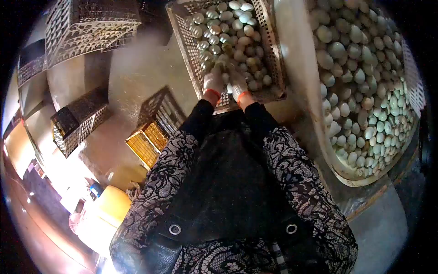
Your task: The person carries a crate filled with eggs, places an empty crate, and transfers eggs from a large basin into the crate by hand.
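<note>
A perforated plastic crate point(270, 34) full of pale eggs point(225, 28) lies in front of me at the top of the view. My left hand point(213, 82), in a light glove with an orange cuff, reaches over the crate's near side into the eggs. Close beside it, my right hand point(238, 82), gloved the same way, also touches the eggs. The fingers of both hands point away from me and blend with the eggs, so their grip is not readable.
To the right stands a big pale tub point(326, 157) heaped with eggs point(358, 75). A yellow crate point(148, 144) sits on the floor at my left, with a dark crate point(80, 118) beyond it. Stacked crates point(91, 27) occupy the upper left. A yellow container point(112, 205) is at lower left.
</note>
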A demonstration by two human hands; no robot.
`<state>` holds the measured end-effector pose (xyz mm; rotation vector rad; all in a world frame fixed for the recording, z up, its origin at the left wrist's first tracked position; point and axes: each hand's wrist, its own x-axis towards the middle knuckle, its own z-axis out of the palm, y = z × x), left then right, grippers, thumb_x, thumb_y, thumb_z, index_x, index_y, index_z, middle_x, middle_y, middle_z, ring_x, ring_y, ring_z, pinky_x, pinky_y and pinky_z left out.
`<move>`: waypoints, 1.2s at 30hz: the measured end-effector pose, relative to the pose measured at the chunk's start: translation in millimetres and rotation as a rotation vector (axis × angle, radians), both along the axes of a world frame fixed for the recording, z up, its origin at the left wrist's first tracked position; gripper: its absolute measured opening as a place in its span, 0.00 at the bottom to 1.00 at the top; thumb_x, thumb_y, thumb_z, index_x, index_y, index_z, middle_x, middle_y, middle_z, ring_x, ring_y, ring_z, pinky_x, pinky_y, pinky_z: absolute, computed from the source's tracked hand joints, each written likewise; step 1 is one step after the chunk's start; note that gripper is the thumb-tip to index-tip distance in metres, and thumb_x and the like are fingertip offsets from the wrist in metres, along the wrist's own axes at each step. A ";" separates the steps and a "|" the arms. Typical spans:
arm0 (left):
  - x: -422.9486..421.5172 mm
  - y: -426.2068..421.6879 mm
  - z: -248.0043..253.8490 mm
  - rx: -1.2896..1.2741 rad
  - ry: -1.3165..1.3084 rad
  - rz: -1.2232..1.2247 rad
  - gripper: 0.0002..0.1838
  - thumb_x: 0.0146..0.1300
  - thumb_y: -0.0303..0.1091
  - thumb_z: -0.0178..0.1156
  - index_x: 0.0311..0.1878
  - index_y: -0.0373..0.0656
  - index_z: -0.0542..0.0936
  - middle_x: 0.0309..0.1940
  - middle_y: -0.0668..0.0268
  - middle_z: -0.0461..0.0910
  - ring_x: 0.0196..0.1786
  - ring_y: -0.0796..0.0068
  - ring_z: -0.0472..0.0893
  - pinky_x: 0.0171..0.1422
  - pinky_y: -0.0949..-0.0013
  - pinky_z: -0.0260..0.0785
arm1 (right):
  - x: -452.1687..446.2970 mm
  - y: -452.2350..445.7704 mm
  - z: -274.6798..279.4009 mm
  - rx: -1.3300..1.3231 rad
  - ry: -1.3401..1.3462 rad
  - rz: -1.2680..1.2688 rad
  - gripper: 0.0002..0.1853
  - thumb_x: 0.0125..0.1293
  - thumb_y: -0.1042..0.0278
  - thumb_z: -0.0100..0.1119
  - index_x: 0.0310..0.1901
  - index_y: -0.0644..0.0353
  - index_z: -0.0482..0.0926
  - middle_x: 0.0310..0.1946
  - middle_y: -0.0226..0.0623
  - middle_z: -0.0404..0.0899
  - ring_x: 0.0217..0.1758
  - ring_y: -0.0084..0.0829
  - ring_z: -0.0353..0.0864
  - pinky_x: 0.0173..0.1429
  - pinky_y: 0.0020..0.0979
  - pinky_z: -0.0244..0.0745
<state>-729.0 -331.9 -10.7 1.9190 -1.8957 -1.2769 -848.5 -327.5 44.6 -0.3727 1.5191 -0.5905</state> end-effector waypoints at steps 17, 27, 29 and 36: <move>-7.9 4.5 32.0 -0.085 -0.433 -0.340 0.38 0.57 0.45 0.56 0.68 0.43 0.53 0.59 0.49 0.67 0.55 0.51 0.71 0.54 0.56 0.67 | -16.7 18.8 -1.5 -0.316 0.767 0.893 0.25 0.55 0.62 0.54 0.56 0.55 0.67 0.44 0.50 0.74 0.47 0.52 0.72 0.48 0.47 0.69; -14.3 3.9 77.9 -0.019 -0.119 -0.292 0.19 0.57 0.32 0.56 0.52 0.39 0.68 0.44 0.52 0.74 0.46 0.55 0.76 0.49 0.61 0.69 | -84.8 60.9 243.7 -0.877 0.454 0.182 0.10 0.57 0.73 0.55 0.42 0.60 0.77 0.38 0.42 0.77 0.43 0.42 0.76 0.49 0.34 0.72; -29.3 -7.2 118.1 -0.141 0.117 -0.172 0.14 0.58 0.29 0.56 0.48 0.39 0.73 0.41 0.53 0.76 0.44 0.57 0.77 0.47 0.62 0.70 | -131.6 77.8 288.3 -0.810 0.877 0.307 0.13 0.58 0.68 0.55 0.45 0.57 0.77 0.40 0.40 0.77 0.45 0.41 0.76 0.53 0.37 0.69; -164.6 -33.7 322.3 -0.485 0.638 -0.307 0.11 0.58 0.20 0.53 0.45 0.36 0.78 0.40 0.58 0.80 0.44 0.66 0.79 0.50 0.69 0.70 | -288.4 156.2 254.6 -0.297 0.794 -0.206 0.26 0.67 0.47 0.42 0.54 0.59 0.73 0.49 0.39 0.77 0.53 0.37 0.74 0.59 0.32 0.65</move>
